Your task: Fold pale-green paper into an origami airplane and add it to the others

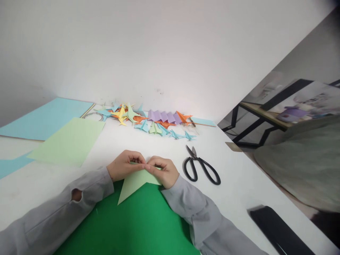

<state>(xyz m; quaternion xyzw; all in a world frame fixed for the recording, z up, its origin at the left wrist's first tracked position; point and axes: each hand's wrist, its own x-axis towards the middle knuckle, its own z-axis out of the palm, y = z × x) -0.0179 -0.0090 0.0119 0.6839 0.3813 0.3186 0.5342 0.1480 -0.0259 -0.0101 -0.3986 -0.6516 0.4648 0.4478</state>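
A piece of pale green paper (134, 183), folded to a pointed shape, is pinched between both hands above a green mat (124, 223). My left hand (126, 165) closes thumb and fingers on its upper left edge. Meeting it at the thumb tips, my right hand (165, 170) grips the upper right part. The fingers cover much of the paper's top edge, and one corner points down to the lower left. Black-handled scissors (198, 163) lie partly open on the table, to the right of my right hand.
Folded paper figures (130, 114) and a pleated purple paper strip (162, 117) lie along the wall. Blue sheets (50, 117) and a light green sheet (70, 141) are at the left. A black object (278, 230) rests near the table's right edge.
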